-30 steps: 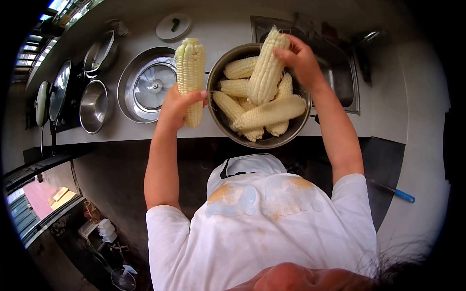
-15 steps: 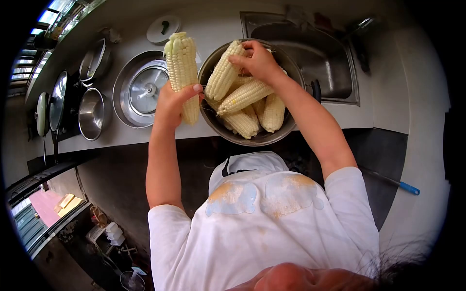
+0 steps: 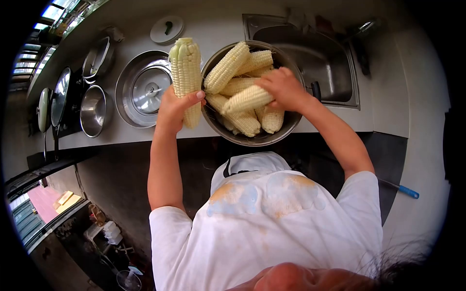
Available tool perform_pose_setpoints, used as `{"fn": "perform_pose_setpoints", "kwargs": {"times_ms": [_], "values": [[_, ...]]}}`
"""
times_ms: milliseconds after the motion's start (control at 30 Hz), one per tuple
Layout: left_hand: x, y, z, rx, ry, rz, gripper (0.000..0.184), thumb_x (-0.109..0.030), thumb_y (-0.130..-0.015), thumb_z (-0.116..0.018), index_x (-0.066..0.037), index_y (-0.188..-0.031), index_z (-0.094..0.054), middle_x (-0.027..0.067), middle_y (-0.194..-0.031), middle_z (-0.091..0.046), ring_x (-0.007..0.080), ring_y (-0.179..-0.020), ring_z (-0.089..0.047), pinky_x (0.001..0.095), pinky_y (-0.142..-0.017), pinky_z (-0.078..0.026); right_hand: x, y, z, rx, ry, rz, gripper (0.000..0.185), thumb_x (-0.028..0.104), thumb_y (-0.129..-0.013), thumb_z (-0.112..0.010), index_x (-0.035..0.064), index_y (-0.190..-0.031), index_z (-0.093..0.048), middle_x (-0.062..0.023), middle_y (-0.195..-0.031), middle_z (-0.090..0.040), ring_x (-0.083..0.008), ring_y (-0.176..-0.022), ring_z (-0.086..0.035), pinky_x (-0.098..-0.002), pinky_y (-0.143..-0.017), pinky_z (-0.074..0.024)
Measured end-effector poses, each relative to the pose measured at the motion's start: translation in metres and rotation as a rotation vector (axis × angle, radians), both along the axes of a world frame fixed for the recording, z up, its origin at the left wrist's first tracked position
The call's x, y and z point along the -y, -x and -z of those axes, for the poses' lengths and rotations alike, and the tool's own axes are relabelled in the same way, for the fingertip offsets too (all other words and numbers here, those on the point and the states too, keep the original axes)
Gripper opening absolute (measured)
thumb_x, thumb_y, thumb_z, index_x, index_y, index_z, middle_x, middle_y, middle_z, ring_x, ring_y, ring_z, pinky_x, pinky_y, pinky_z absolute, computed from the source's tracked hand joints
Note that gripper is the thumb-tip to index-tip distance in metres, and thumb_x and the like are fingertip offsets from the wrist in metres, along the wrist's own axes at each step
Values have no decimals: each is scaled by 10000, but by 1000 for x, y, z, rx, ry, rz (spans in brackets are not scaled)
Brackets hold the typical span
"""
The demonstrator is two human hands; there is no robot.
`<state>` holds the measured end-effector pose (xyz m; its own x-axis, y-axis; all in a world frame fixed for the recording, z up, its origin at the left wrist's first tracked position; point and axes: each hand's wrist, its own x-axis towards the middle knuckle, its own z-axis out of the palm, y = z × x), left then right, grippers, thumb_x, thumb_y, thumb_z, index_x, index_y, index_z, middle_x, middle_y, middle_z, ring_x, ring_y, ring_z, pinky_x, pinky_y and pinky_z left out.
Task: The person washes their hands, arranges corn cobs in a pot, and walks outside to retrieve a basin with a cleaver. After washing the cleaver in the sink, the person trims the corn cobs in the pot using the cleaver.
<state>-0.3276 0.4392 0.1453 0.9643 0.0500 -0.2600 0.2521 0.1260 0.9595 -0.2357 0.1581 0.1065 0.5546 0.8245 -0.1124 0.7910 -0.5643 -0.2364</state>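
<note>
Left hand is wrapped round a long pale-yellow corn cob, left of the round silvery metal pot. Right hand has a creamy-white cob by its right end, atop the cob pile inside. Looks like cob-arranging tbh; moving that one calls for clearing its neighbours.

Over on the right, there's a steel sink, and lower down, a blue handle! Across left sits a shiny bowl; farther back, a white disc.
</note>
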Motion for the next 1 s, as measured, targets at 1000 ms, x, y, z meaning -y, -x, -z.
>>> {"fn": "perform_pose_setpoints", "kwargs": {"times_ms": [1000], "values": [[83, -72, -53, 652, -1625, 211, 512, -214, -663, -686, -49, -1099, -473, 174, -1055, -547, 343, -966, -550, 416, -799, -460, -36, -32, -97, 208, -143, 181, 489, 358, -616, -730, 89, -980, -544, -87, -932, -625, -276, -850, -617, -392, -725, -502]]}}
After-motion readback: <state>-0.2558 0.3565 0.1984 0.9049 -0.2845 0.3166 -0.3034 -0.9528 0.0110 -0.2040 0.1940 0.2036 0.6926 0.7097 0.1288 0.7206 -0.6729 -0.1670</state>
